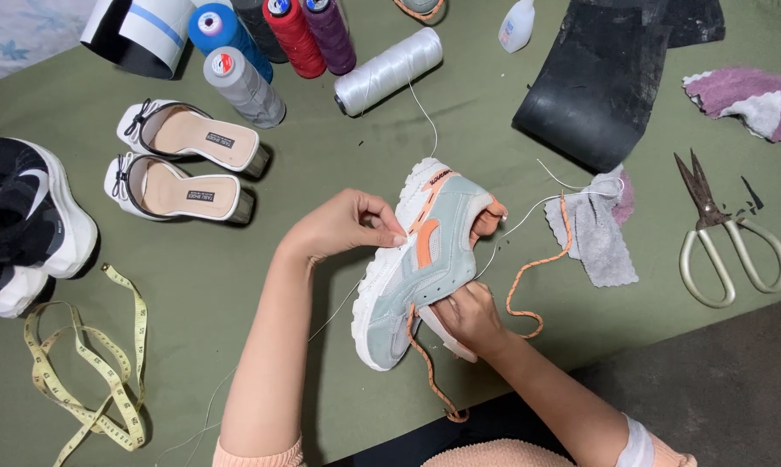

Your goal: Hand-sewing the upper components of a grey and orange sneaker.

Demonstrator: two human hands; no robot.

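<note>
At the centre of the green tabletop [235, 285] lies a pale blue and white sneaker [412, 268] with orange trim, turned on its side, its toe toward six o'clock and its heel toward twelve. The left hand [343, 227] rests against the sole edge at the sneaker's nine o'clock side, fingers [390, 235] pinched shut on what looks like the white thread [425, 112] at the sole; whether a needle is there is too small to tell. The right hand [470, 316] grips the sneaker at its five o'clock side, fingers curled closed around the opening and tongue. An orange lace [529, 272] trails loose from the sneaker toward three o'clock and six o'clock. The thread runs up toward twelve o'clock to a white spool [388, 71] lying on its side. Beside that spool, toward eleven o'clock, stand blue, grey, red and purple spools [269, 43]. At ten o'clock sits a pair of white heeled mules [183, 164], and at nine o'clock black and white sneakers [23, 225] with a yellow tape measure [105, 380] below them. At three o'clock lie scissors [723, 233], a grey cloth scrap [599, 233] nearer the sneaker, and a black rubber sheet [598, 86] at one o'clock.
</note>
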